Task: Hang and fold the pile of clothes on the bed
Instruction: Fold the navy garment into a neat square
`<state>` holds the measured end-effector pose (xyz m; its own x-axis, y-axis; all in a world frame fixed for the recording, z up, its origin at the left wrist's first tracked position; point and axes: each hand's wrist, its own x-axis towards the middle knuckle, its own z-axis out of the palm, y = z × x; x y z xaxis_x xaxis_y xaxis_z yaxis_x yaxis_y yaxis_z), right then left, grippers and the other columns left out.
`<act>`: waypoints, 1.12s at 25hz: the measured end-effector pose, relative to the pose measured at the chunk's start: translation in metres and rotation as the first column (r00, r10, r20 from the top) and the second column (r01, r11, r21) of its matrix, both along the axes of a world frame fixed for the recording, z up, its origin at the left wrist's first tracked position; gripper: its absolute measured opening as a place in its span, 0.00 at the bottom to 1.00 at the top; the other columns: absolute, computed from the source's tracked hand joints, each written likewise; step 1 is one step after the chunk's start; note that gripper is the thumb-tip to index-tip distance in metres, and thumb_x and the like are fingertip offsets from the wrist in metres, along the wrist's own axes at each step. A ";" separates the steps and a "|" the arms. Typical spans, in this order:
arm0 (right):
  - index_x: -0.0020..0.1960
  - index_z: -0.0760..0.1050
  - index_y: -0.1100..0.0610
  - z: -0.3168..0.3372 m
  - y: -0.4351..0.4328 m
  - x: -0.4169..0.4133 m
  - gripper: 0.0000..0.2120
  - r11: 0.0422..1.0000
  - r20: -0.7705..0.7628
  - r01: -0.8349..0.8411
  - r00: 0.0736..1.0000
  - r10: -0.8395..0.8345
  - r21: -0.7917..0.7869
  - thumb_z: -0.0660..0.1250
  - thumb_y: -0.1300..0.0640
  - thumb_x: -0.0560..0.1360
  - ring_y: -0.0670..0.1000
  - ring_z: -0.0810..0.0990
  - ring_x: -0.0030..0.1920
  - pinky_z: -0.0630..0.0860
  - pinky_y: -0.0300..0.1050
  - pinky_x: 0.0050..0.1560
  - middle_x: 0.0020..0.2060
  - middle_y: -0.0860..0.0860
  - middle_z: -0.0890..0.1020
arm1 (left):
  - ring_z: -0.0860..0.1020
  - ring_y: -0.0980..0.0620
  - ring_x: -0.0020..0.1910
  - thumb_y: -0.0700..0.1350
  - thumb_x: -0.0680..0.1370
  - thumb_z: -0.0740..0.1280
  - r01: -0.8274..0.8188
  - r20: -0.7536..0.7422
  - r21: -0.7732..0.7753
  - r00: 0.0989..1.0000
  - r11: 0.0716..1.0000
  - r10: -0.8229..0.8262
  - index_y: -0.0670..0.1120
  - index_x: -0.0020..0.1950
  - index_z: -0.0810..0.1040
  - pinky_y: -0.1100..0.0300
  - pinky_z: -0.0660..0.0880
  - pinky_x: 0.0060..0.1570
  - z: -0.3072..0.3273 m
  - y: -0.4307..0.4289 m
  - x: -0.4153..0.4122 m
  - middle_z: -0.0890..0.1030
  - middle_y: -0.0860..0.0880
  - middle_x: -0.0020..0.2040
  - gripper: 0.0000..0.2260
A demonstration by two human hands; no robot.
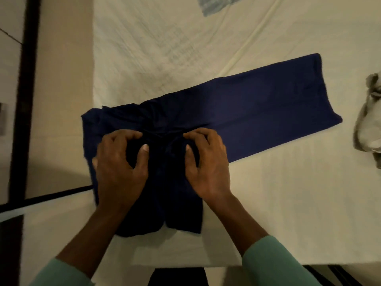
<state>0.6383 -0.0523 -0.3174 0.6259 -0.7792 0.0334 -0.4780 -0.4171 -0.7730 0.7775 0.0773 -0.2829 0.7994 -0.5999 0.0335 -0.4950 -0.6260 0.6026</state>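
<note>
The navy trousers (257, 104) lie on the bed in front of me. Their long leg runs away from my hands, up and to the right, and the bunched end is close to me. My left hand (121, 164) and right hand (208, 164) sit side by side on that near end, fingers curled and pinching the cloth. The right is nearer the leg, so I judge it should fetch it over. Under everything is the cream sheet (288, 203). A grey garment (369, 116) lies well apart at the right edge.
</note>
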 end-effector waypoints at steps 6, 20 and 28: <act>0.74 0.71 0.52 0.022 0.014 0.072 0.25 0.983 -0.084 -0.143 0.985 0.153 0.116 0.69 0.47 0.80 0.50 0.71 0.69 0.70 0.54 0.71 0.68 0.48 0.74 | 0.71 0.44 0.72 0.50 0.77 0.76 -0.527 -0.252 0.163 0.795 0.834 0.552 0.50 0.77 0.67 0.44 0.71 0.70 -0.017 0.069 0.065 0.71 0.45 0.74 0.31; 0.79 0.63 0.51 0.012 0.031 0.121 0.36 0.915 -0.259 -0.395 0.878 0.403 0.085 0.74 0.59 0.75 0.53 0.68 0.68 0.71 0.44 0.61 0.69 0.53 0.69 | 0.83 0.51 0.55 0.39 0.75 0.78 -0.389 -0.741 -0.072 0.637 0.919 0.211 0.49 0.72 0.75 0.60 0.82 0.49 -0.037 0.054 0.141 0.82 0.47 0.58 0.27; 0.59 0.80 0.49 0.010 0.035 0.108 0.19 0.730 -0.440 -0.679 0.681 0.585 -0.080 0.77 0.52 0.69 0.54 0.73 0.57 0.66 0.51 0.55 0.53 0.48 0.77 | 0.83 0.50 0.54 0.44 0.76 0.77 -0.312 -0.703 -0.043 0.684 0.949 0.193 0.52 0.71 0.73 0.62 0.80 0.47 -0.038 0.048 0.152 0.81 0.48 0.57 0.25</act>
